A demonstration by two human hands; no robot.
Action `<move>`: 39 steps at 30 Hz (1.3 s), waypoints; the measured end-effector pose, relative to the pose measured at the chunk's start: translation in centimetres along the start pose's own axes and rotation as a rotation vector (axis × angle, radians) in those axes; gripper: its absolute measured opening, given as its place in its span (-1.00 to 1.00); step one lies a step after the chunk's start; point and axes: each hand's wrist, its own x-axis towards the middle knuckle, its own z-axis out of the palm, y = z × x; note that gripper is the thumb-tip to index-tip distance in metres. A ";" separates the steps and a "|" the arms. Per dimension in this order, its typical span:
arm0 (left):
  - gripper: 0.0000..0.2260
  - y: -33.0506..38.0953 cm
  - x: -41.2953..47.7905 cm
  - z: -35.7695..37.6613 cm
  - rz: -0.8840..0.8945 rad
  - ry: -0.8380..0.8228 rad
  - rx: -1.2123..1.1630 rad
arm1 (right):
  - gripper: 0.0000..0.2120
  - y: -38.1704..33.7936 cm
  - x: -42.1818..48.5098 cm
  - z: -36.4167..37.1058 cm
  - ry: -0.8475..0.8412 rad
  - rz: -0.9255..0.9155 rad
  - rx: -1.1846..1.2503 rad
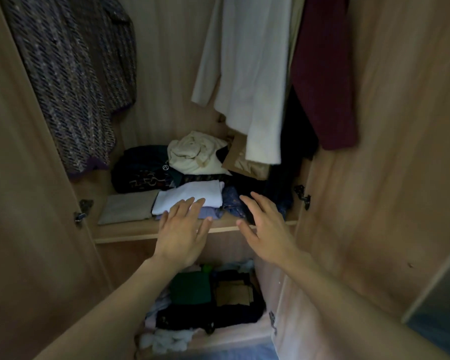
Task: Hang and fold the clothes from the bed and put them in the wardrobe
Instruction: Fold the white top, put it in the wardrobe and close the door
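Observation:
A folded white garment (192, 194) lies on a lilac one at the front of the wardrobe shelf (130, 231). My left hand (183, 229) is open with straight fingers, its fingertips over the near edge of the white garment. My right hand (264, 226) is open too, hovering in front of a dark blue patterned garment (231, 200) to the right. Neither hand holds anything. A folded grey piece (129, 206) lies to the left of the white stack.
Behind sit a dark bundle (143, 168), a crumpled cream cloth (195, 152) and a brown paper bag (244, 162). A tweed coat (70, 74), a white garment (247, 74) and a maroon one (322, 74) hang above. The lower compartment (211, 297) holds more clothes. Open doors flank both sides.

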 end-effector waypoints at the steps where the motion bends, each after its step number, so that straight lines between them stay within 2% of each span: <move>1: -0.51 0.1 -0.4 -0.4 0.007 0.000 -0.019 | -0.45 -0.5 -0.4 -0.6 -0.001 0.017 -0.005; 8: -0.51 1.1 -3.0 -0.7 0.098 0.056 -0.186 | -0.47 -1.8 -5.3 -2.8 -0.006 0.077 -0.052; 15: -0.51 5.7 -3.9 0.4 0.187 -0.010 -0.215 | -0.47 -0.1 -10.1 -6.6 0.051 0.166 -0.123; 19: -0.45 8.6 -3.3 0.8 0.244 -0.018 -0.233 | -0.48 1.0 -11.9 -9.6 0.128 0.190 -0.156; 25: -0.49 14.7 -2.6 2.7 0.337 -0.067 -0.233 | -0.46 4.3 -14.8 -14.7 0.236 0.260 -0.172; 32: -0.55 23.4 -1.4 4.0 0.453 -0.050 -0.222 | -0.45 9.0 -17.8 -20.2 0.493 0.241 -0.263; 34: -0.52 25.6 -1.2 4.4 0.473 -0.046 -0.249 | -0.40 10.7 -18.5 -21.0 0.496 0.272 -0.291; 37: -0.51 27.9 -1.4 5.3 0.493 -0.041 -0.274 | -0.19 13.1 -19.2 -21.0 0.420 0.339 -0.156; 39: -0.49 28.9 -1.6 6.1 0.488 -0.048 -0.287 | -0.16 14.3 -19.5 -20.5 0.368 0.334 -0.099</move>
